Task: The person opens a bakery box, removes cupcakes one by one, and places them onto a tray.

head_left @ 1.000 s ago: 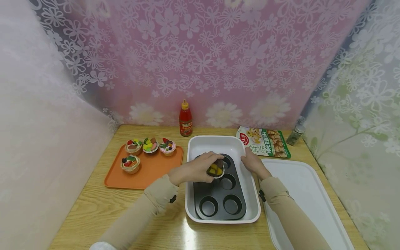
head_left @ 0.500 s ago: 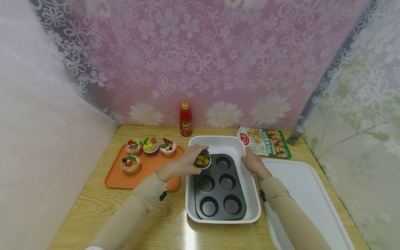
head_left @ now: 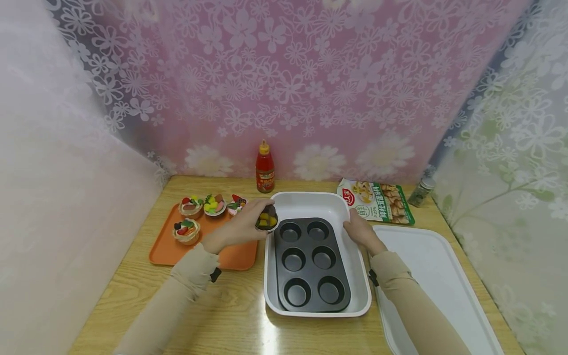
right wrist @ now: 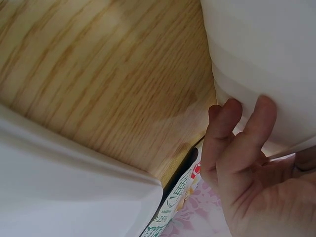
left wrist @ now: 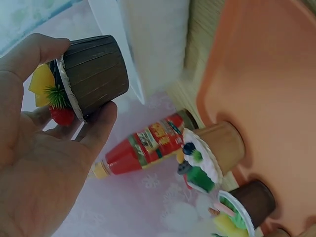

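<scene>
My left hand (head_left: 239, 224) pinches a cupcake (left wrist: 96, 71) between thumb and fingers. It has a dark brown ribbed cup, and yellow pieces, a red berry and a green sprig on top. In the head view, the cupcake overlaps the upper left rim of a white rectangular basin (head_left: 310, 199). Six-cup black muffin tin (head_left: 309, 270) lies inside the basin, its cups bare. My right hand (head_left: 360, 231) grips the basin's right rim, with fingertips (right wrist: 265, 106) against the outer wall. Left of the basin, an orange tray (head_left: 238, 256) bears several fruit-topped cupcakes (head_left: 191, 207).
A red sauce bottle (head_left: 265, 172) with a yellow cap stands behind the basin. At the back right are a green-and-white food packet (head_left: 377, 201) and a small spice jar (head_left: 421, 192). A flat white tray (head_left: 437, 286) lies right of the basin, under my right forearm.
My left hand has carried the cupcake leftward from over the muffin tin to the basin's left rim beside the orange tray. My right hand has stayed on the basin.
</scene>
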A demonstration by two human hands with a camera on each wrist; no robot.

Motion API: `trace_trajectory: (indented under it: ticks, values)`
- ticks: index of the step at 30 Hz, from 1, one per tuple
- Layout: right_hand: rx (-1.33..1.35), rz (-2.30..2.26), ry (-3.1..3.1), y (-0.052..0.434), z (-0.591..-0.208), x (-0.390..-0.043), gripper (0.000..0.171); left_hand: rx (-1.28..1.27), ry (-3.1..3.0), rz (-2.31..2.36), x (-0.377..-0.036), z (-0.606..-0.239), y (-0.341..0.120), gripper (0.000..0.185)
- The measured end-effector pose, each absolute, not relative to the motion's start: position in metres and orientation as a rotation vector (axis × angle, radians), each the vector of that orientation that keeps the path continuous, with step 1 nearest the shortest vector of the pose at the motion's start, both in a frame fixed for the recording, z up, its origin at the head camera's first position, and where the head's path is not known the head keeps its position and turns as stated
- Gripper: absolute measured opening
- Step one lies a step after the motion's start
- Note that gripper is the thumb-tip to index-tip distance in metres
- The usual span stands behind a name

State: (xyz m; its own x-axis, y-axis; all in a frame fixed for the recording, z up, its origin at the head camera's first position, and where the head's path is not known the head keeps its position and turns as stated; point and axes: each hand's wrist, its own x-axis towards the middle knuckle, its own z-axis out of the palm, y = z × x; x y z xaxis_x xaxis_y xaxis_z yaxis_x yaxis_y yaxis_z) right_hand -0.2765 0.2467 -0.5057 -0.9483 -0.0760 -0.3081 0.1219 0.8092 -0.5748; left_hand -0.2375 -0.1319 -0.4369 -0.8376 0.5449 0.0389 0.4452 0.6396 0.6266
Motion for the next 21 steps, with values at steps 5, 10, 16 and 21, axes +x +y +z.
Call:
trace_trajectory:
  ticks: [5,10,16,21]
  values:
    - [0.027,-0.876,2.683,0.246,-0.505,-0.277,0.065,0.768,2.715,0.989,-0.238,-0.442,-0.150,0.084]
    - [0.020,-0.881,2.694,0.246,-0.506,-0.276,0.064,0.720,2.726,1.017,-0.236,-0.447,-0.168,0.084]
    - [0.024,-0.890,2.689,0.246,-0.507,-0.277,0.063,0.660,2.773,0.949,-0.238,-0.458,-0.189,0.084]
    - [0.017,-0.870,2.690,0.246,-0.506,-0.276,0.063,0.603,2.776,0.906,-0.239,-0.466,-0.204,0.083]
